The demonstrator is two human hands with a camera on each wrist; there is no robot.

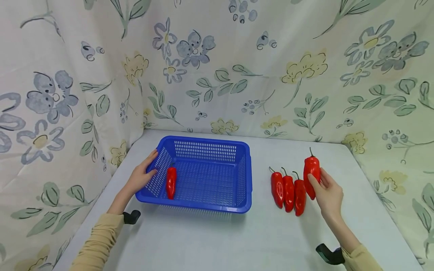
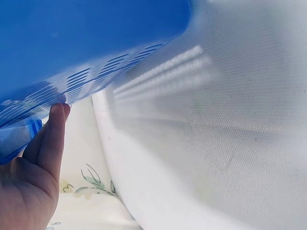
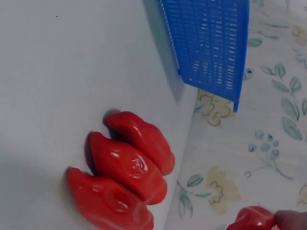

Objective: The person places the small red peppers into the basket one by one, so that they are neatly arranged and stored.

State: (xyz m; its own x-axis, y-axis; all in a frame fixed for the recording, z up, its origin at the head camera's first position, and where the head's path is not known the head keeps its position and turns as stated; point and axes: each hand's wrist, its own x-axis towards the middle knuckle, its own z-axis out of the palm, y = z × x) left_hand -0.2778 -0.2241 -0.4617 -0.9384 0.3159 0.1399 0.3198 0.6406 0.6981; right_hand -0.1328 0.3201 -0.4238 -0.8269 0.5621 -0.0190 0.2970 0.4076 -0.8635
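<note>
My right hand (image 1: 330, 194) holds a red chili pepper (image 1: 311, 171) upright, stem up, above the right side of the table. Beside it three more red peppers (image 1: 288, 192) lie in a row; the right wrist view shows these peppers (image 3: 127, 165) close up, with part of the held pepper (image 3: 253, 219) at the bottom edge. On the left, my left hand (image 1: 139, 177) grips the rim of a blue plastic basket (image 1: 200, 206), thumb over the edge. In the left wrist view, fingers (image 2: 55, 129) lie against the basket's slotted wall (image 2: 79, 76). One red pepper (image 1: 171, 182) lies inside the basket, toward its left.
A white table (image 1: 203, 241) carries everything. Flower-printed cloth (image 1: 217, 75) hangs behind it and at both sides. Black wrist-worn pieces, one at the left wrist (image 1: 131, 217) and one at the right (image 1: 329, 255), stick out near the sleeves.
</note>
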